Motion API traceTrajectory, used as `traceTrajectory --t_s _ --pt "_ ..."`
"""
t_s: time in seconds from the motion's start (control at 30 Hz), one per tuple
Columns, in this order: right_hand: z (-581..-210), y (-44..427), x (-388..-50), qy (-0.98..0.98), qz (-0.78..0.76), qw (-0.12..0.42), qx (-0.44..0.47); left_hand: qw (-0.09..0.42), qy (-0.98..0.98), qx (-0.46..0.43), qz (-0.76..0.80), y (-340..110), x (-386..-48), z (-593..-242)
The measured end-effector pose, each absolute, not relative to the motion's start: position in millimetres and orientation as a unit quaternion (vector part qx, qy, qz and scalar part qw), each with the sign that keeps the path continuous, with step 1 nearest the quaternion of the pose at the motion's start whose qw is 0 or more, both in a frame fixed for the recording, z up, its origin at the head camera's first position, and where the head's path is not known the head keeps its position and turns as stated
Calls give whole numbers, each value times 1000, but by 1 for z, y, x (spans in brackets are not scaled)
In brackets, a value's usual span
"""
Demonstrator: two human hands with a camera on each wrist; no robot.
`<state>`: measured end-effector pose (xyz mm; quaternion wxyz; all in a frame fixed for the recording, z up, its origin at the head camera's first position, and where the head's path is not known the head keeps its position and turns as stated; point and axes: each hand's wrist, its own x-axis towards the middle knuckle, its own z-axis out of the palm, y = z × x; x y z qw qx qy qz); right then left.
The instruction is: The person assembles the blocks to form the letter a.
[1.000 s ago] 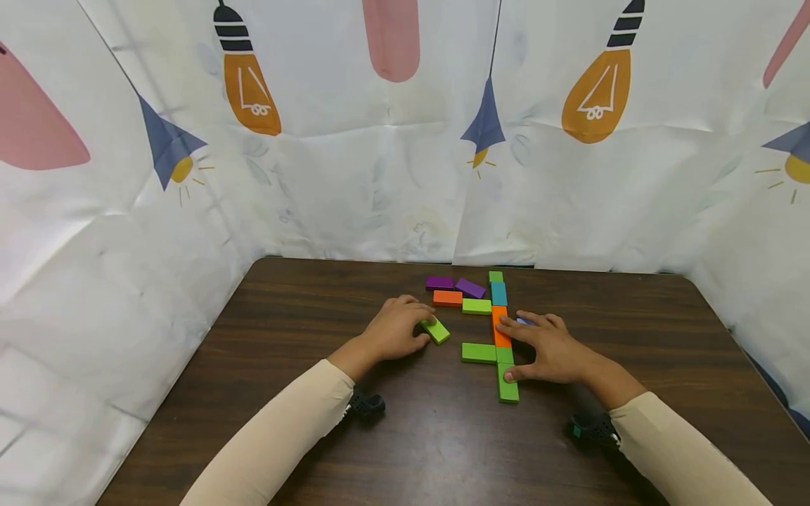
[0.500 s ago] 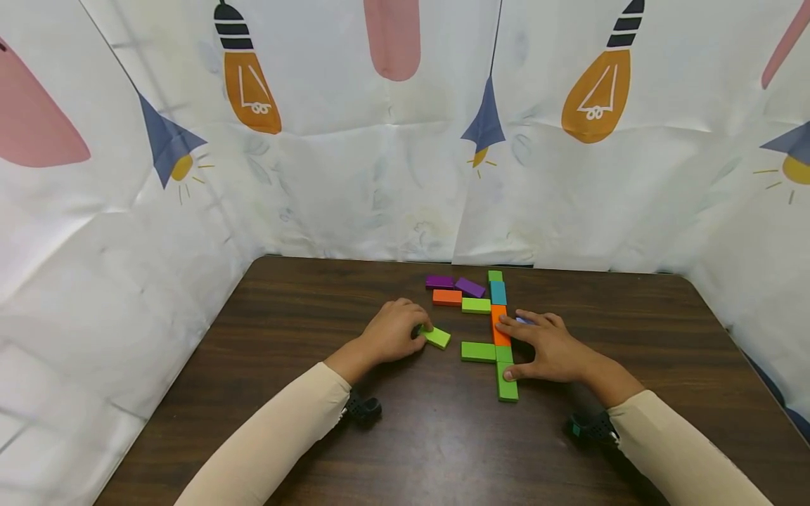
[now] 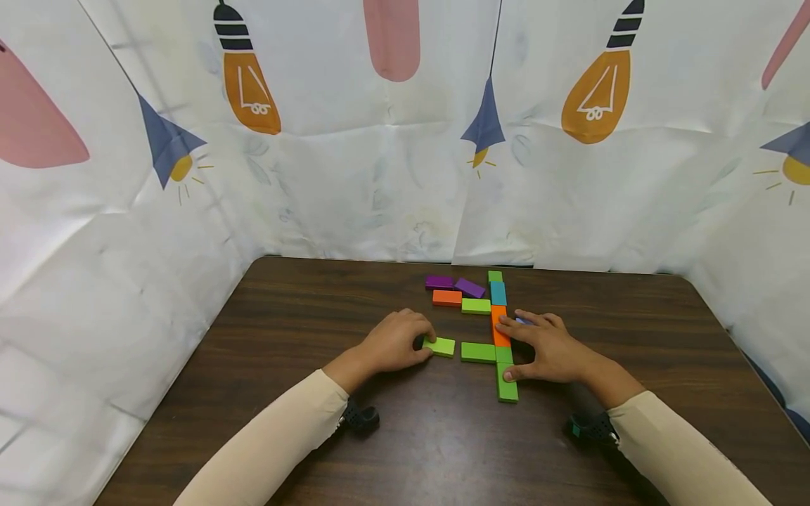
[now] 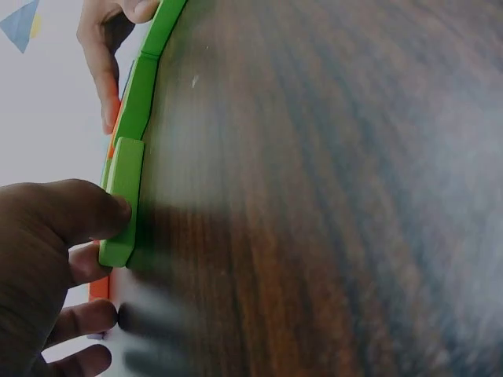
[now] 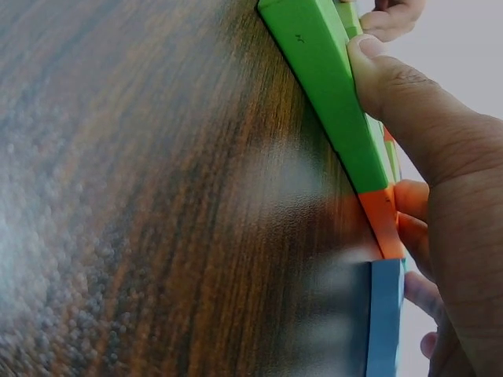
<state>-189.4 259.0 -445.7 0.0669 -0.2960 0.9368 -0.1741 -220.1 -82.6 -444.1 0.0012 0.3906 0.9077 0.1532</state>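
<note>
My left hand [image 3: 394,342] pinches a light green block [image 3: 442,347] between thumb and fingers, low over or on the table; which of the two I cannot tell. A small gap parts it from a green block [image 3: 477,353] that juts left from a column of blocks. That column holds a green block [image 3: 508,388], an orange block [image 3: 500,336], a teal block [image 3: 498,293] and smaller green ones. Spread over the column, my right hand [image 3: 550,350] rests its thumb on the nearest green block and its fingers by the orange one. A blue block [image 5: 385,314] lies beside its fingers.
Farther back are another light green block [image 3: 476,306], an orange block [image 3: 447,298] and two purple blocks, one straight [image 3: 439,282] and one slanted [image 3: 470,288]. The dark wooden table [image 3: 304,309] ends at a printed cloth [image 3: 354,190] behind and at the sides.
My left hand has drawn slightly nearer the body and turned its light green block from slanted to almost in line with the jutting green block. My right hand has stayed in place.
</note>
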Motion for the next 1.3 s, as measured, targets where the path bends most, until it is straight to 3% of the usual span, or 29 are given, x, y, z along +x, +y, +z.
traceTrajectory --t_s 1.3 --pt "-444 258 -188 939 -160 70 -297 11 908 385 165 -74 -212 -446"
